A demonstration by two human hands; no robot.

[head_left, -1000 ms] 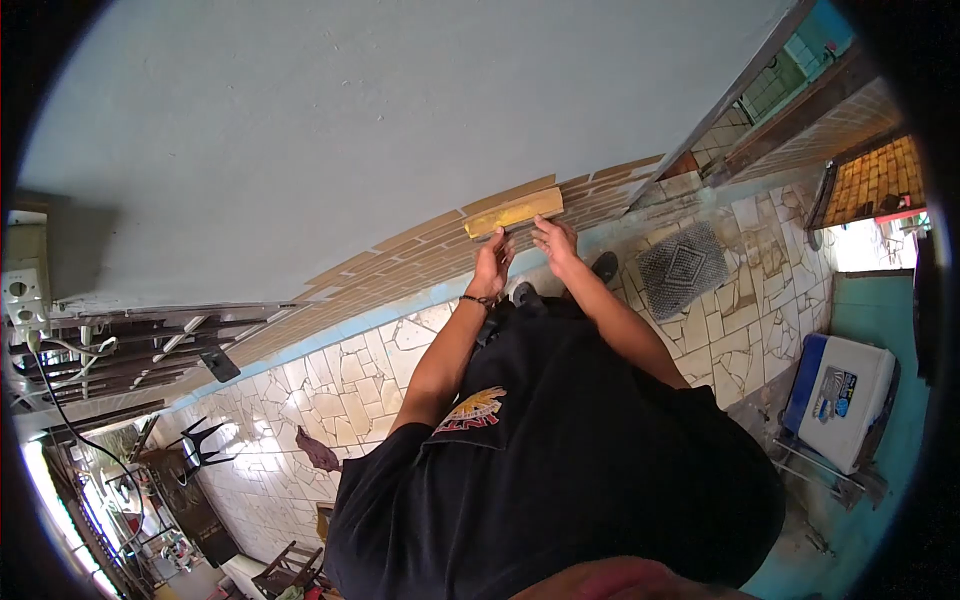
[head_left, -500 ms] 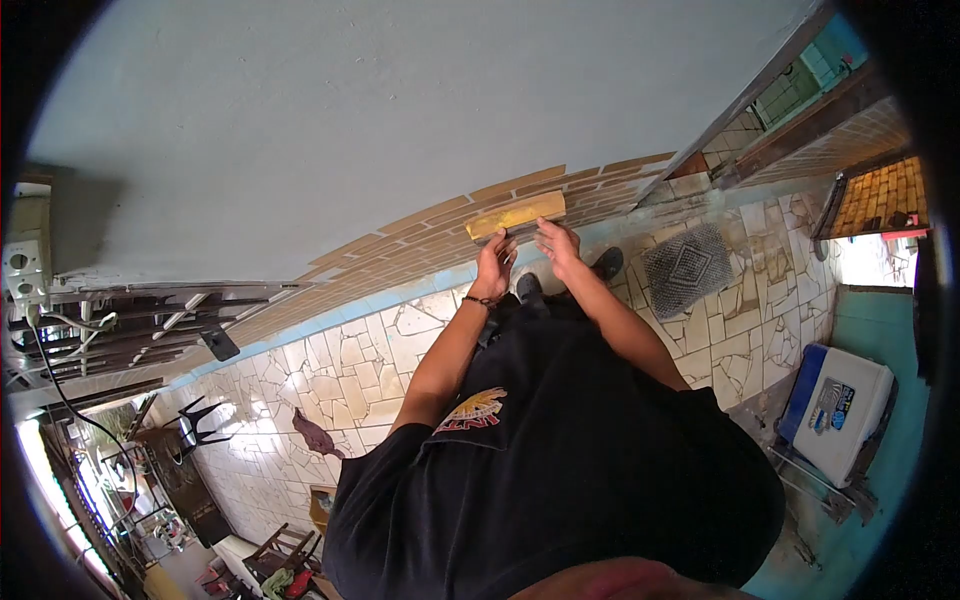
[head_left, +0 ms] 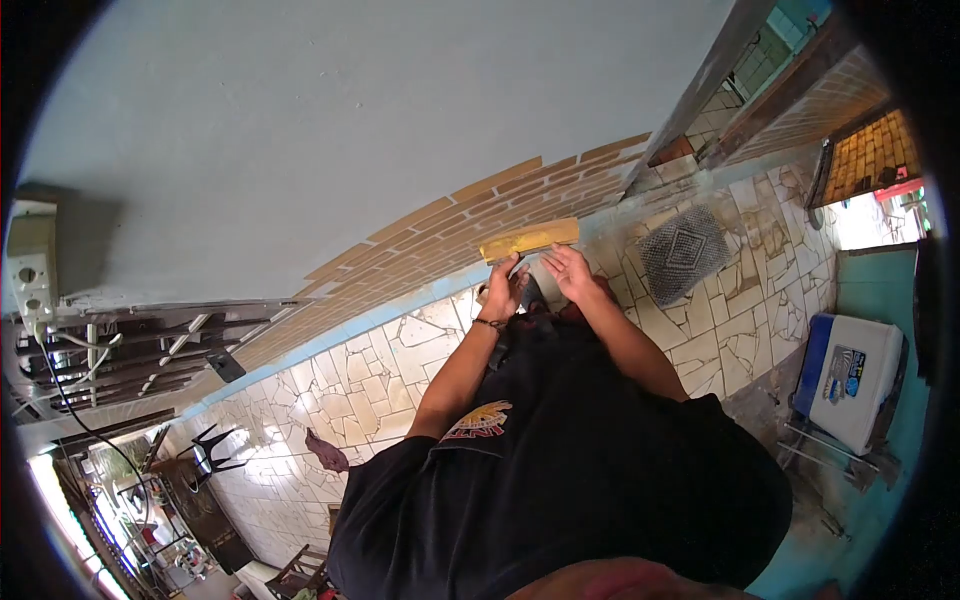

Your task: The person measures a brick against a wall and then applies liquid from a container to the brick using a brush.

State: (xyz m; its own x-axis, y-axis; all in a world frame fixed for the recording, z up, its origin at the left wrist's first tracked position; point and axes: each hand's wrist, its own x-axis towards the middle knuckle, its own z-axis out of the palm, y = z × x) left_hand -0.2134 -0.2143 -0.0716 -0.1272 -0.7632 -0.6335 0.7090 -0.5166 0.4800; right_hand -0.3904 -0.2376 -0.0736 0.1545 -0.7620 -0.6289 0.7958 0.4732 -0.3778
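Note:
A long, narrow yellow block, with worn patches and a dark lower edge, is held out in front of me, close to the brick-patterned part of the wall. My left hand grips its lower left edge, thumb against the face and fingers curled beneath. At the right end, my right hand has its fingertips on the same edge. The block's underside and some of the fingers behind it are hidden from me.
Pale crazy-paved floor tiles run along the wall's base. A grey mat lies to the right, with a blue and white cooler beyond. At left are a dark rack, a socket box and a crumpled cloth.
The yellow block and both hands have come lower in view, nearer my body, and slightly right. The view has also shifted, and the block no longer overlaps the upper brick rows.

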